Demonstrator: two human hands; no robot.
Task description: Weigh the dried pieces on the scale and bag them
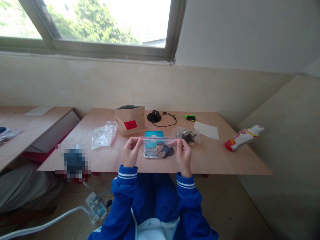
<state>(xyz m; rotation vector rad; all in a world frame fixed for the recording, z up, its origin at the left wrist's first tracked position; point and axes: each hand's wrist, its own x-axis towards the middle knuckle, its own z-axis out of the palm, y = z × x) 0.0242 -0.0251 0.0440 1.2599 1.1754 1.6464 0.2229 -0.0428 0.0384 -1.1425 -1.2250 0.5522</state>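
Clear plastic zip bag with a red seal strip (161, 144): up in both hands, above the near middle of the light-brown wooden table (212, 160). Left hand (131, 151) clamped on the bag's top left corner, thumb against fingers. Right hand (184, 155), same pinch, top right corner. Top edge runs straight between them. Brown and dark shapes show at the bag; can't tell from here if inside or behind. Flat blue box with rounded corners (149, 134) lies on the table, partly seen through the bag. Near the right hand: clear bag of dark metallic parts (188, 136). Farther left: brown paper pouch with red label (125, 126), crumpled clear plastic wrap (103, 135) beside it. Red-and-white bottle (242, 137) near the table's right edge.
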